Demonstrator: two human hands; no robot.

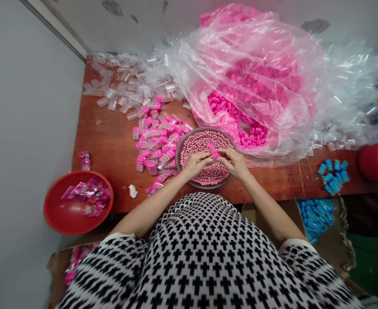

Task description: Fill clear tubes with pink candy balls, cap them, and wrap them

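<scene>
Both hands meet over a metal bowl (181, 148) full of small pink balls near the table's front edge. My left hand (198, 162) and my right hand (232, 161) are closed, fingertips together, on one small pink-capped tube (213, 150). A heap of filled pink-capped tubes (158, 141) lies just left of the bowl. Empty clear tubes (124, 88) are scattered at the back left of the table.
A big clear plastic bag of pink caps (240, 111) fills the back right. A red bowl with pink packets (76, 206) sits low at the left. Blue caps (333, 176) and a red tub (374, 163) are at the right. A grey wall bounds the left side.
</scene>
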